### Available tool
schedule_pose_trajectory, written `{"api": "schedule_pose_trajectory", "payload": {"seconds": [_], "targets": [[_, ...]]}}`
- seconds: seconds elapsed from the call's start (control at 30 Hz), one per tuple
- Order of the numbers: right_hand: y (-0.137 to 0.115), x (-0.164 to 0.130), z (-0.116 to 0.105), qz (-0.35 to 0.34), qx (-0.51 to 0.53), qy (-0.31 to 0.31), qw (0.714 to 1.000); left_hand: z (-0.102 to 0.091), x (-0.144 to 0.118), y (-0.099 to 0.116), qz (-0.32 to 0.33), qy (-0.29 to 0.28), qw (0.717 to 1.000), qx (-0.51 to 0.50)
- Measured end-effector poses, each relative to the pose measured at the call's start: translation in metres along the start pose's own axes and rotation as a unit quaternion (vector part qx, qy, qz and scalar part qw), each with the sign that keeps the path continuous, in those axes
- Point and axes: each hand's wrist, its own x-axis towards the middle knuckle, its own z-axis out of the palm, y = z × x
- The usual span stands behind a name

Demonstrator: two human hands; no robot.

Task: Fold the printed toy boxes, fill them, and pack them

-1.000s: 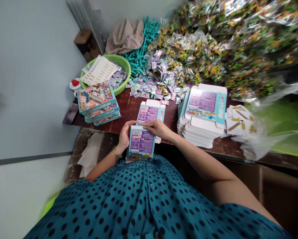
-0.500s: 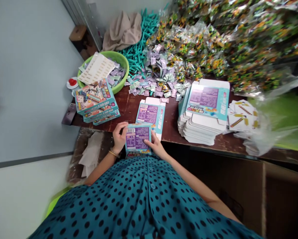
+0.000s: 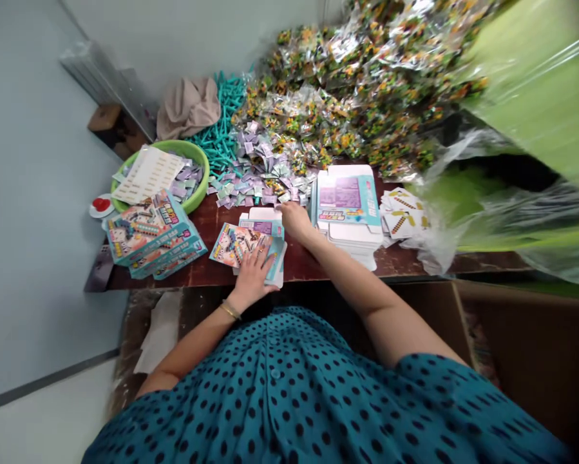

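Note:
My left hand lies with spread fingers on a small carton, its picture side up. That carton rests over a flat, unfolded carton with a purple panel. At the flat carton's far right corner is my right hand, fingers curled together beside small lilac packets. Whatever its fingertips pinch, if anything, is too small to make out. Right of this hand stands a stack of flat cartons. Several finished boxes are piled on the left.
Behind the boxes is a green basin with packets and printed sheets. Teal sticks and clear bags of colourful pieces fill the back. Printed cards and plastic film lie right. The table's front edge is near my body.
The carton held in both hands, purple side up, now lies picture side up under my left hand. My right hand has let go of it and reached forward to the packets.

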Motion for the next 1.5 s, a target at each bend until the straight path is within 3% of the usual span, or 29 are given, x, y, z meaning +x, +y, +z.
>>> {"api": "schedule_pose_trajectory", "payload": {"seconds": [0.07, 0.17, 0.3, 0.4, 0.5, 0.57, 0.67, 0.73, 0.8, 0.87, 1.0, 1.1, 1.17, 1.33, 1.5], "targets": [[0.016, 0.028, -0.004, 0.018, -0.021, -0.025, 0.999, 0.013, 0.004, 0.006, 0.012, -0.043, 0.998, 0.052], [0.022, 0.046, 0.001, 0.030, -0.024, -0.041, 0.998, 0.016, 0.004, -0.003, 0.042, -0.050, 0.995, 0.072], [0.020, 0.052, 0.007, 0.058, -0.014, -0.025, 0.998, 0.009, -0.001, -0.030, 0.108, -0.076, 0.991, 0.024], [0.028, 0.052, -0.003, 0.077, 0.017, -0.008, 0.997, 0.002, -0.006, -0.037, 0.121, -0.054, 0.990, -0.046], [0.038, 0.044, -0.020, 0.065, 0.061, 0.025, 0.996, -0.019, -0.004, -0.031, 0.086, 0.047, 0.988, -0.117], [0.038, 0.029, -0.034, 0.029, 0.145, 0.108, 0.983, -0.041, 0.004, -0.027, 0.030, 0.188, 0.972, -0.140], [0.023, -0.005, -0.061, -0.054, 0.323, 0.264, 0.907, -0.078, 0.019, -0.028, -0.074, 0.384, 0.908, -0.148], [0.006, -0.029, -0.080, -0.105, 0.366, 0.309, 0.871, -0.096, 0.026, -0.029, -0.111, 0.428, 0.884, -0.150], [-0.012, -0.046, -0.092, -0.141, 0.347, 0.324, 0.869, -0.106, 0.030, -0.028, -0.107, 0.422, 0.885, -0.165], [-0.027, -0.052, -0.091, -0.168, 0.326, 0.331, 0.870, -0.109, 0.031, -0.022, -0.083, 0.394, 0.894, -0.197], [-0.042, -0.042, -0.042, -0.178, 0.317, 0.323, 0.874, -0.105, 0.028, -0.007, -0.051, 0.375, 0.893, -0.244], [-0.043, -0.030, 0.001, -0.139, 0.310, 0.318, 0.885, -0.105, 0.026, -0.005, -0.071, 0.373, 0.883, -0.276], [-0.042, -0.023, 0.014, -0.122, 0.300, 0.326, 0.888, -0.111, 0.025, -0.009, -0.102, 0.342, 0.883, -0.304], [-0.051, -0.012, 0.006, -0.171, 0.220, 0.299, 0.913, -0.139, 0.028, -0.019, -0.155, 0.308, 0.893, -0.288], [-0.077, -0.035, -0.012, -0.206, 0.062, 0.179, 0.960, -0.153, 0.040, -0.024, -0.151, 0.261, 0.932, -0.201]]}}
